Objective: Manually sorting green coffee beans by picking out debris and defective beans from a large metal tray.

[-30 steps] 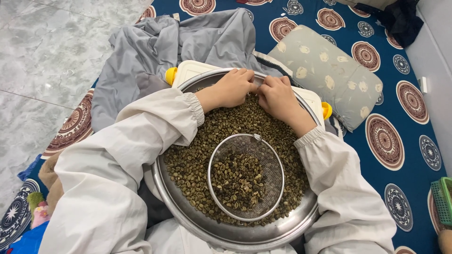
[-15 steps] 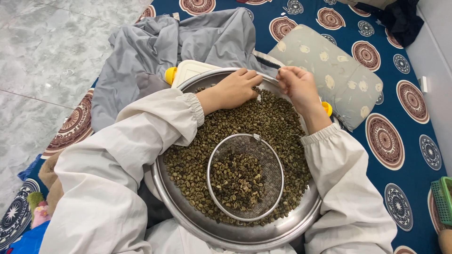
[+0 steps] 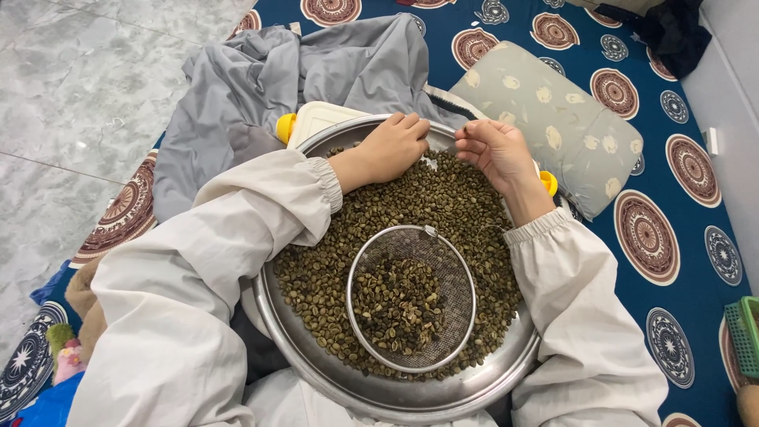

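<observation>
Sorting step: left hand [image 3: 393, 147] curled, knuckles down on beans [image 3: 395, 213] at tray [image 3: 443, 395] far rim; right hand [image 3: 494, 149] lifted, fingertips pinched, contents unclear. Next needs careful picking among beans.

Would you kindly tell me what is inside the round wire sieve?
The wire sieve holds a small heap of darker beans. Whatever lies beneath that heap and the mesh is hidden.

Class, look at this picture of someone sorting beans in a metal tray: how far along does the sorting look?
Done: a small heap of darker beans lies in the wire sieve. In hand: the left hand rests on the beans at the far rim, while the right hand is raised, fingers pinched. Left: most greenish beans cover the round metal tray.
</observation>
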